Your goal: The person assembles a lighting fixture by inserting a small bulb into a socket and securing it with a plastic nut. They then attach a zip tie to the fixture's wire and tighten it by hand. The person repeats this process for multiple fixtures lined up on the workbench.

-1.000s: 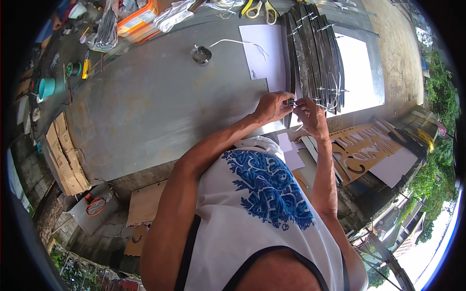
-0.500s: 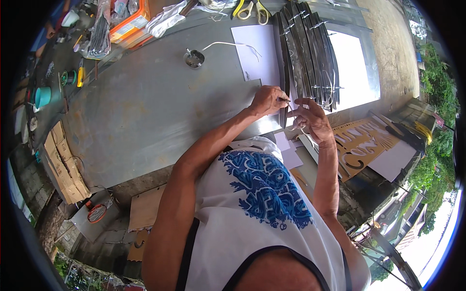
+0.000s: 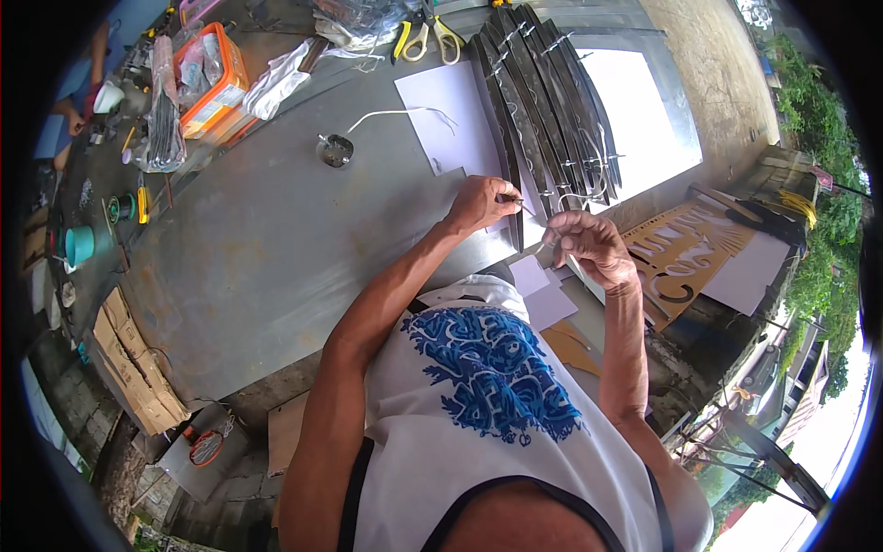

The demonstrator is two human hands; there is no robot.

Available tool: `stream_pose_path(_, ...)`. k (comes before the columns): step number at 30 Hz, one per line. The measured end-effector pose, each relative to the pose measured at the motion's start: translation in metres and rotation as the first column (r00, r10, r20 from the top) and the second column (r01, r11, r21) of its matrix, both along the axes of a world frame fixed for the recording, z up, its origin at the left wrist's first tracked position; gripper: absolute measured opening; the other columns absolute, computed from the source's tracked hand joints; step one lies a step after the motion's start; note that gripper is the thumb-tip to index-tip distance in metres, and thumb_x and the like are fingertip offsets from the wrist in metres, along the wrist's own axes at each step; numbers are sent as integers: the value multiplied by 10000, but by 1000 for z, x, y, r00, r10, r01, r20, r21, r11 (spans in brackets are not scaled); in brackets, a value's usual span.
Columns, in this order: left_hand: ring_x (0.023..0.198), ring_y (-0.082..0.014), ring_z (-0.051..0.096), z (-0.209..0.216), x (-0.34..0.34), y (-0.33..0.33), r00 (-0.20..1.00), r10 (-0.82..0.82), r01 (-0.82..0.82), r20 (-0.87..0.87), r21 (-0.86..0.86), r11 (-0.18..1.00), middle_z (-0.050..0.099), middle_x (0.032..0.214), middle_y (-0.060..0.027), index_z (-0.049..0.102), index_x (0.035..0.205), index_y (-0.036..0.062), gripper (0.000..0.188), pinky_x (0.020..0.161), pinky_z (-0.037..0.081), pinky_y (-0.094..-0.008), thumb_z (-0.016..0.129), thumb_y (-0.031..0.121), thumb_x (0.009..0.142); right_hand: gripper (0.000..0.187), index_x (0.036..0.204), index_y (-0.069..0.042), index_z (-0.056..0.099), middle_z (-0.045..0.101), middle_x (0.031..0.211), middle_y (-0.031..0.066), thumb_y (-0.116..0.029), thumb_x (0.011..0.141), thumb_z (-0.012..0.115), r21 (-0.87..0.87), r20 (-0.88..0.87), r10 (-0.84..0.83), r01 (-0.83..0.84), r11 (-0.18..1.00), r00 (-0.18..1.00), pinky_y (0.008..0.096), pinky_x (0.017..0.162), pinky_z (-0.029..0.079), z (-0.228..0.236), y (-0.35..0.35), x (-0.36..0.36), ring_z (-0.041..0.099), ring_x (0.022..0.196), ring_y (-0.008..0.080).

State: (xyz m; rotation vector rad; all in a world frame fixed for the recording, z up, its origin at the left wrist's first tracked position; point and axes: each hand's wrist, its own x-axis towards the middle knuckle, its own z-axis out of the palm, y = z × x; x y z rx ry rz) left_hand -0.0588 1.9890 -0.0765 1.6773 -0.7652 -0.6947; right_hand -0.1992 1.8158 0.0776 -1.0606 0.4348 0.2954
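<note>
My left hand (image 3: pixel 483 204) is closed in a pinch on a small thin dark piece (image 3: pixel 508 199), too small to name. It is beside the near end of a row of long black strips (image 3: pixel 541 101) with metal screws sticking out of them. A thin white wire (image 3: pixel 589 196) loops from the strips' near end toward my right hand (image 3: pixel 593 248). The right fingers are curled and pinched together around the wire, its end partly hidden by them. White sheets (image 3: pixel 440 110) lie under and beside the strips.
A round metal tin (image 3: pixel 335 151) with a white cord lies on the grey metal table (image 3: pixel 248 239). Scissors (image 3: pixel 432 41), a white glove (image 3: pixel 279 81) and an orange bin (image 3: pixel 216 92) are at the back. A cut-out lettered brown board (image 3: pixel 685 258) leans at right.
My right hand has moved down, away from the strips, and its fingers have drawn together. The left hand remains near the strips' end. The whole view has shifted slightly.
</note>
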Motion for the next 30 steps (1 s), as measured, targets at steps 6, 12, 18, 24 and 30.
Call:
stream_pose_path(6,797,-148,724,-8,0,-1,999,0,-2,-49,-45,999,774,910,-89,786,1017,44,229,728,575,-287,840,127,810,206,1085,10,734,759,973,118,-4,881,751,-160,-24,97,-100,982,995,314,761,584,-8,10,-25,711,824,177)
stream_pose_path(12,775,-152,730,-1,3,-3,998,-47,47,-48,-19,999,765,872,-112,780,1014,34,245,716,574,-292,851,126,799,140,1048,6,736,757,904,100,-32,915,714,-363,-174,83,-142,921,981,291,731,557,-20,9,-46,685,769,154)
stream_pose_path(18,720,-128,671,7,21,-4,983,-177,179,-58,36,983,740,836,-80,777,1025,30,226,682,549,-291,834,87,814,210,1051,20,726,721,817,79,-114,902,662,-549,-179,21,-117,828,984,291,692,528,-45,6,-61,652,732,138)
stream_pose_path(24,758,-118,652,21,26,-2,957,-283,287,-65,64,956,711,852,-70,749,1106,3,288,711,555,-275,802,16,824,257,1063,9,731,694,783,39,-179,899,666,-472,-178,-112,15,882,978,277,616,449,-46,15,-67,542,649,98)
stream_pose_path(30,745,-141,661,19,20,5,967,-253,254,-29,70,965,720,906,-66,740,1156,32,363,697,564,-289,817,52,802,322,1053,8,732,696,772,50,-293,956,676,-492,-142,-146,58,869,979,276,607,461,-46,29,-48,570,647,108)
